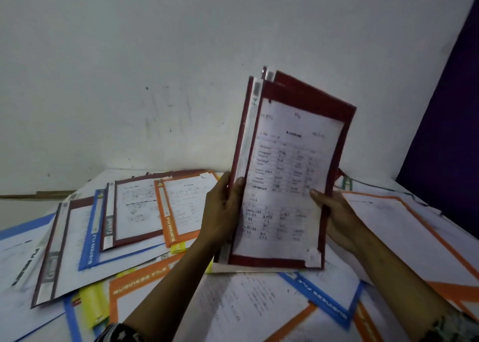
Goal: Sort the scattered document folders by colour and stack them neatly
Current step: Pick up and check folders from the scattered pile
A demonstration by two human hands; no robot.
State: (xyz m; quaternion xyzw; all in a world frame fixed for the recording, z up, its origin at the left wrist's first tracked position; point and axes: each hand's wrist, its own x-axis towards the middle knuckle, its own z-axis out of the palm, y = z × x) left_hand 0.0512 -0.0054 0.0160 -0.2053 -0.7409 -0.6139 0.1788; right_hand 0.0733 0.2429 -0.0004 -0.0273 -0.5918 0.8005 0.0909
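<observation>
Above the desk (388, 186), both hands grip red folders (293, 165) upright by their long edges: left hand (223, 212), right hand (334, 212). Judged light, flexible, slippery; hold both sides.

Centre: upright red folders (293, 175) are blocking your way toward the far right | Left: you are getting open air above the scattered folders (134, 206) | Far: white wall (155, 69) is closing the reach | Right: purple panel (451, 134) is hemming you in.

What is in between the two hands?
A small bunch of red folders, standing upright, with a printed sheet facing the camera. The left hand grips its left edge, the right hand its right edge. The head view shows this.
</observation>
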